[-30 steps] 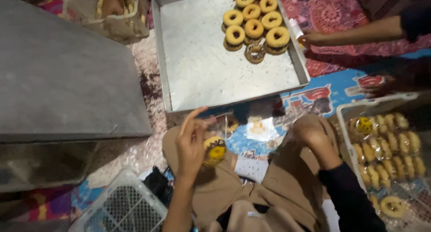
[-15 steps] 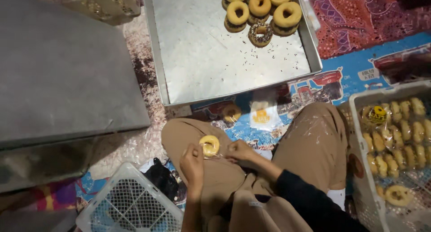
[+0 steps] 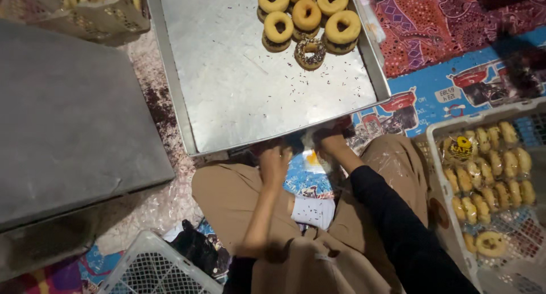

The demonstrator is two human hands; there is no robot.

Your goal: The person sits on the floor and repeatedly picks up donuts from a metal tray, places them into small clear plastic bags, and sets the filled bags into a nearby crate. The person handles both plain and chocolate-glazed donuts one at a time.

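I sit cross-legged in tan trousers. My left hand (image 3: 276,160) is curled just below the near edge of a big metal tray (image 3: 239,100), and what it holds is hidden. My right hand (image 3: 331,139), in a black sleeve, pinches a clear plastic bag (image 3: 311,156) lying on the mat between my knees. Several ring donuts (image 3: 307,14) are grouped at the tray's far end, one of them with chocolate sprinkles (image 3: 310,52). Loose sprinkles are scattered over the tray.
A white basket (image 3: 441,157) on the right holds several bagged donuts. Another white basket (image 3: 153,268) stands at the bottom left, beside a black object. A grey slab (image 3: 68,117) lies to the left. A patterned mat (image 3: 449,21) covers the floor.
Both hands have moved from my lap forward to the tray's near edge. The donut held at my left hand earlier is no longer in sight.
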